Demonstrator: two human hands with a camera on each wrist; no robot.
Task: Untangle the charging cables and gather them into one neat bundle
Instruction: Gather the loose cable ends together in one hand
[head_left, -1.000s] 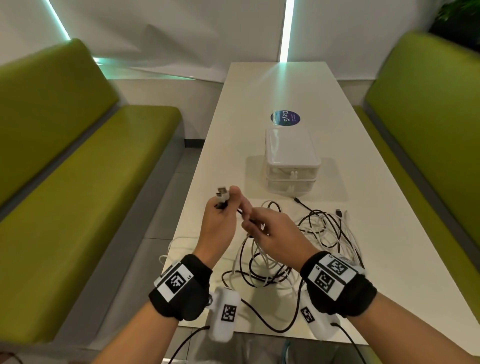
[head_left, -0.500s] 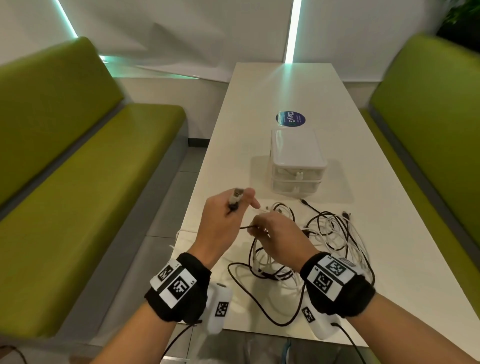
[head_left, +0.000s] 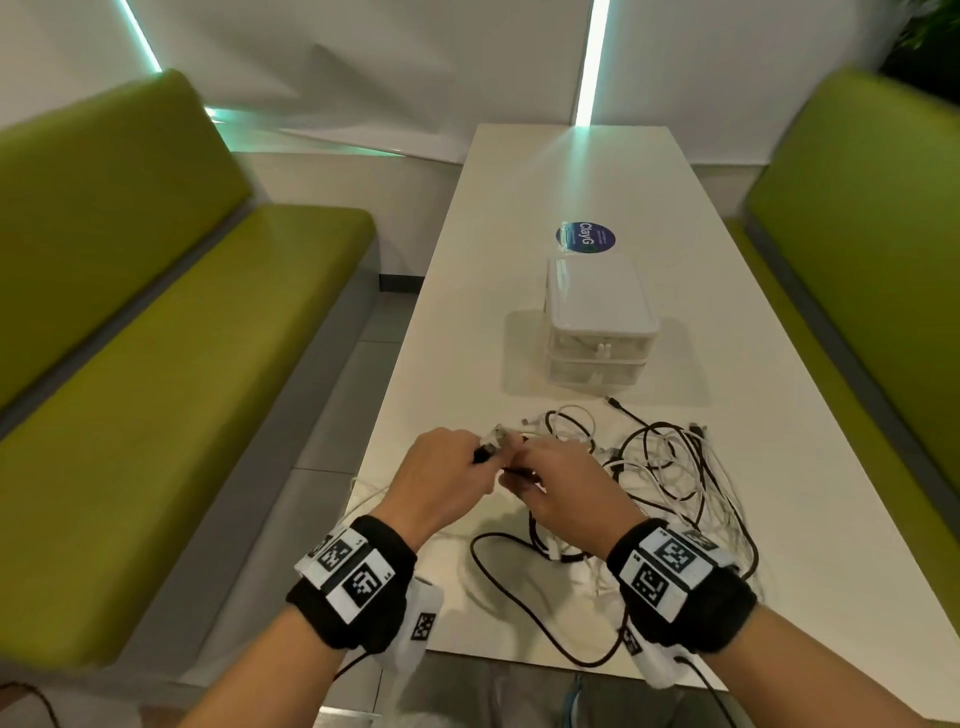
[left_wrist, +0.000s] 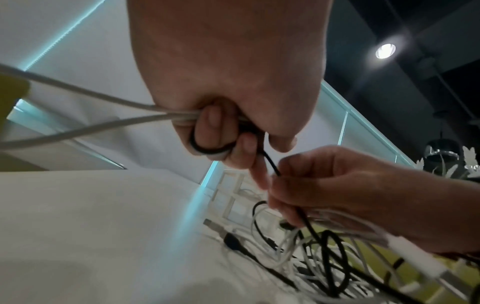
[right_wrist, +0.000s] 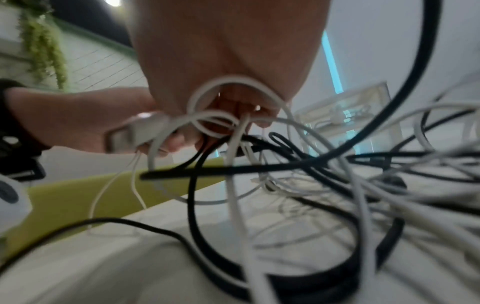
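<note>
Over table (head_left: 779, 519): left hand (head_left: 441, 483), right hand (head_left: 566, 493) each grip cables (head_left: 670, 467); two stacked boxes (head_left: 597, 322) beyond.

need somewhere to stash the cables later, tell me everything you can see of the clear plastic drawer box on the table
The clear plastic drawer box is a small translucent whitish unit with rounded corners: two stacked drawers under a flat glossy lid, the upper one with a small front knob. It stands upright and shut on the white table, just beyond the tangle of black and white cables, none of which touches it. White items show faintly inside.
</note>
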